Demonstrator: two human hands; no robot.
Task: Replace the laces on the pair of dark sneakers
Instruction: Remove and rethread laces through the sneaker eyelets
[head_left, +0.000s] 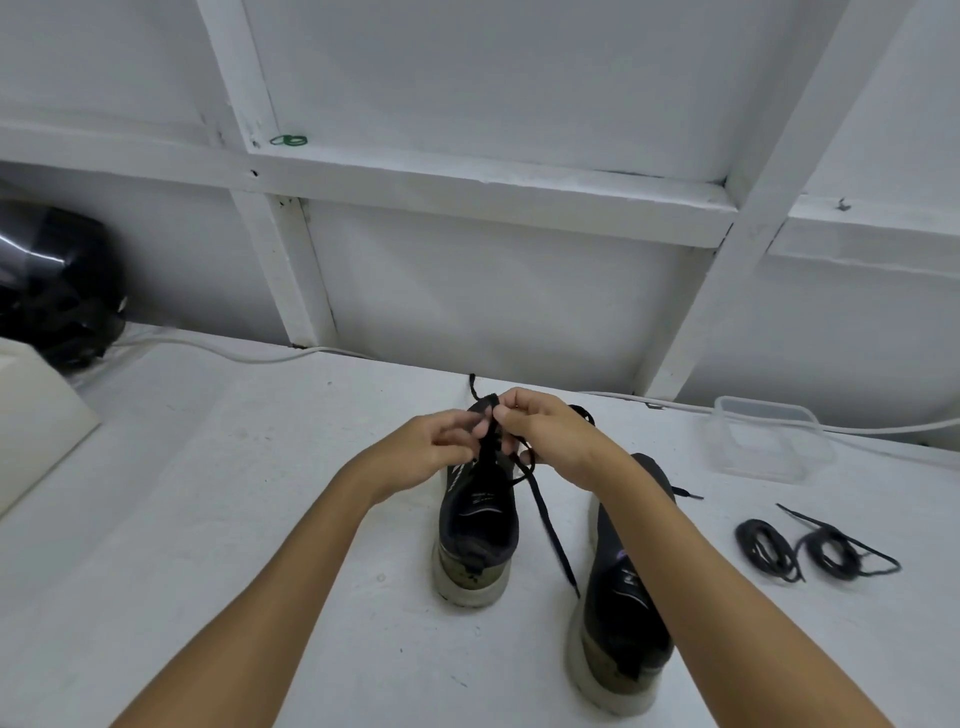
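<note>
Left sneaker (477, 525): dark cloth top, thick pale sole that looks scuffed at the heel; it stands in the middle of the frame with its heel toward the camera.
Right sneaker (626, 613): same dark cloth and pale sole, lower right of the middle, just beside the first one and partly under the right arm.
Left hand (435, 444): fingers curled at the tongue of the left sneaker; it seems to pinch the lace there, but the fingertips are hard to see.
Right hand (545, 426): fingers curled tight, pinching the flat black lace (548, 525) near the top of the same shoe.
Lace: a flat, thin, soft strip; its loose end hangs down between the two sneakers.
Spare laces (818, 548): two round black coils lying on the right side of the frame, well apart from the hands.
Plastic box (769, 436): clear, square with round corners, right of the hands near the wall.
Table (260, 493): white, flat, a bit rough and speckled.
Helmet (57, 280): black, shiny, round, at the far left.
</note>
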